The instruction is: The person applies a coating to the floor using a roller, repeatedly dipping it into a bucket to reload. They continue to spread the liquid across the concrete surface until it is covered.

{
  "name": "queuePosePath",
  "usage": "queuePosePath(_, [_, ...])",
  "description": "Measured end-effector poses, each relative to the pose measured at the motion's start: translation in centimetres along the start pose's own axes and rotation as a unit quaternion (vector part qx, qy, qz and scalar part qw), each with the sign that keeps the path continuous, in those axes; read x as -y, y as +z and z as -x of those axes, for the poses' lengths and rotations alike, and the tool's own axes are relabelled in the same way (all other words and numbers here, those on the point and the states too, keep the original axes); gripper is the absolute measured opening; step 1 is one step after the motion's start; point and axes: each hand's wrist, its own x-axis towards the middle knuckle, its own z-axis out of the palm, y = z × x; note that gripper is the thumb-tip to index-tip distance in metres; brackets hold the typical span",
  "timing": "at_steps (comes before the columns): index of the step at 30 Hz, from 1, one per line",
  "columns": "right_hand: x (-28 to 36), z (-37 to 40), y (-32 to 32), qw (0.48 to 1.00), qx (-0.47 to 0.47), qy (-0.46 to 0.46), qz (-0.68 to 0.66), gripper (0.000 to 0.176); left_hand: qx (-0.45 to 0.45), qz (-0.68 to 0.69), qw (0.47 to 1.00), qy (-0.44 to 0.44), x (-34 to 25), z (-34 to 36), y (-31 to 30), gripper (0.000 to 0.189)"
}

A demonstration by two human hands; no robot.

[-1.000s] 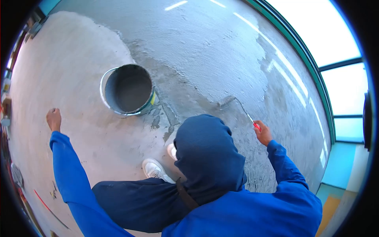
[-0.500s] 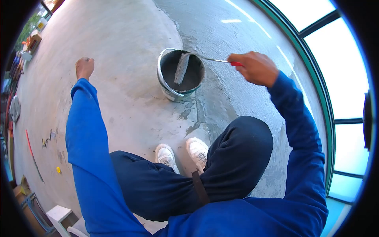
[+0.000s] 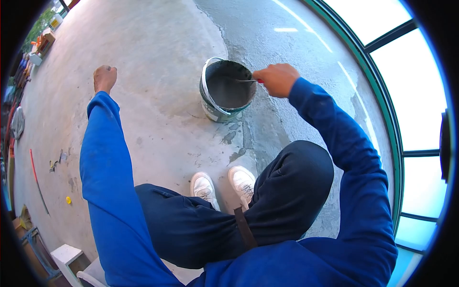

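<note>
My right hand [image 3: 277,80] is closed around the red handle of a paint roller, just right of the bucket's rim. The roller's metal rod [image 3: 246,81] reaches over the rim into the bucket [image 3: 217,113], and its head is hidden in the grey liquid [image 3: 229,92]. The bucket stands upright on the floor with its white handle lying against the left side of the rim. Off to the left, my left hand [image 3: 104,79] is held closed above the floor, with nothing visible in it.
Wet grey coating [image 3: 267,48] covers the floor on the right, beside green-framed windows [image 3: 377,91]. My white shoes [image 3: 203,185] are below the bucket. A red stick [image 3: 38,179], a yellow cap [image 3: 68,200] and a white stool [image 3: 67,253] are at the left.
My right hand has moved left to the bucket's rim. The roller head, visible above the liquid before, has gone down out of sight. My left hand is nearly unmoved.
</note>
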Motion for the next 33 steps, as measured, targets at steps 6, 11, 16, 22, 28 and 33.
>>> queuePosePath(6, [-2.8,7.0,2.0,0.981,-0.072,0.076,-0.161,0.026,0.054,-0.017,0.998,0.008,0.1,-1.0,1.0,0.033])
queuePosePath(11, [-5.4,10.0,6.0,0.902,-0.041,0.096,-0.419,0.031,0.031,-0.004,0.999,0.010,-0.6,-0.9,2.0,0.034])
queuePosePath(16, [-5.0,11.6,7.0,0.722,0.088,0.155,-0.668,0.033,0.026,0.004,1.000,0.010,-1.4,-0.7,1.9,0.033])
queuePosePath(22, [-4.9,11.3,8.2,0.706,0.096,0.146,-0.686,0.037,0.026,-0.039,0.999,0.018,-1.0,-0.4,1.1,0.034])
queuePosePath(28, [-5.7,12.4,8.4,0.657,0.091,0.136,-0.736,0.040,0.024,-0.037,0.999,0.014,0.2,-0.4,1.3,0.035])
queuePosePath(33, [-7.9,12.9,9.2,0.589,0.046,0.143,-0.794,0.040,0.034,-0.049,0.998,0.034,0.1,-0.3,2.0,0.034])
